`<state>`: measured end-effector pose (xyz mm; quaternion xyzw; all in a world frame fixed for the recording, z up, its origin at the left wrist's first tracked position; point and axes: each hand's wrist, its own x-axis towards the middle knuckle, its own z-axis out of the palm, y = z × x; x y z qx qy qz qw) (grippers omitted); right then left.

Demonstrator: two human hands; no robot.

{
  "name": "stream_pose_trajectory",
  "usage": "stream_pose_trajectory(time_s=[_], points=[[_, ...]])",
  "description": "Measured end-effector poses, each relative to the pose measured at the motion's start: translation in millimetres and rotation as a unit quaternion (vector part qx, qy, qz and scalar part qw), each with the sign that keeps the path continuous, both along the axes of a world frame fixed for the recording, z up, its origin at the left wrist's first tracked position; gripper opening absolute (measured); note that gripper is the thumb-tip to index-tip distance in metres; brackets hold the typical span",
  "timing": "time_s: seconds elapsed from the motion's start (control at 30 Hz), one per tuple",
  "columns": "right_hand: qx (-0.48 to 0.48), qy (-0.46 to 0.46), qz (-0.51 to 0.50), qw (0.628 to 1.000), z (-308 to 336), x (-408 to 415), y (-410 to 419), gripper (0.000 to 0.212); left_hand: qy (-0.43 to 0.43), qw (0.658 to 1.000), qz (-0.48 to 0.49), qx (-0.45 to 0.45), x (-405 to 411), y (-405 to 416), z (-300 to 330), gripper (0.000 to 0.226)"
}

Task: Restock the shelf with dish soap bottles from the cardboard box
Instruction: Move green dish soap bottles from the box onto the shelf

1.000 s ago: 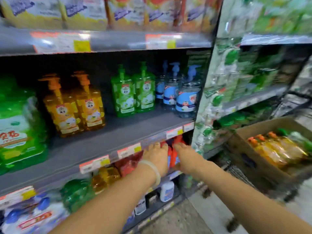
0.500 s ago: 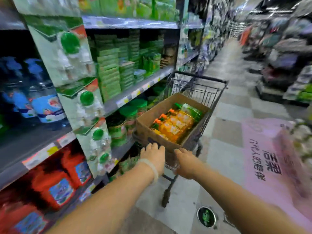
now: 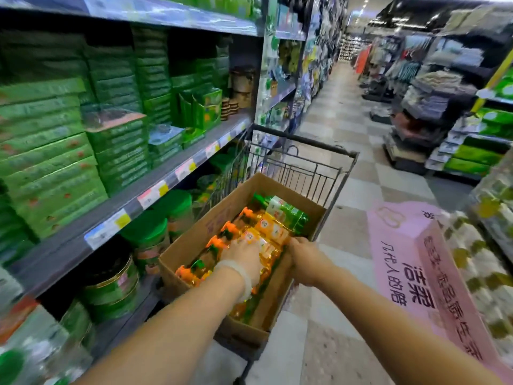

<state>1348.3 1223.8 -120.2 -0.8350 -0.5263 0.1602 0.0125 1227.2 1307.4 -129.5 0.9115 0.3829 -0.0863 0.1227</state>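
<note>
Dish soap bottles (image 3: pixel 251 240) under left hand (image 3: pixel 244 252)

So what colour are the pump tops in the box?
Orange pump tops, seen in the head view.

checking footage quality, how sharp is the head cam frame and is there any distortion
Head view: cardboard box and orange bottles at centre fairly sharp; frame edges smeared, notably the lower-left shelf goods; wide-angle bending curves the shelf edge; lighting dim but even.
</note>
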Motion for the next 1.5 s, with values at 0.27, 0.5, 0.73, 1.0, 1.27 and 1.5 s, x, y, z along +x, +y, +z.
stream_pose_trajectory(time_s=[0.27, 0.5, 0.73, 1.0, 1.27, 1.5], points=[[-0.066, 0.044, -0.001, 0.997, -41.2, 63.7, 89.7, 0.073, 0.012, 0.997, 0.006, -0.071, 62.2, 79.0, -38.3, 0.059], [-0.106, 0.038, 0.048, 0.993, -90.7, 149.4, 180.9, 0.073, 0.024, 0.989, 0.054, -0.133, 120.5, 139.0, -93.0, 0.064], [-0.093, 0.052, 0.026, 0.994, -152.2, 266.6, 260.4, 0.081, 0.056, 0.972, 0.135, -0.183, 214.2, 191.2, -146.5, 0.061], [-0.131, 0.102, -0.003, 0.986, -208.4, 337.9, 302.9, 0.1, 0.075, 0.954, 0.152, -0.248, 293.0, 211.4, -192.6, 0.066], [-0.119, 0.112, 0.007, 0.987, -220.3, 346.1, 318.8, 0.084, 0.049, 0.935, 0.225, -0.271, 322.3, 229.1, -201.3, 0.053], [-0.101, 0.167, -0.014, 0.981, -194.4, 354.7, 307.3, 0.063, -0.024, 0.877, 0.305, -0.37, 316.7, 242.3, -192.1, 0.084]])
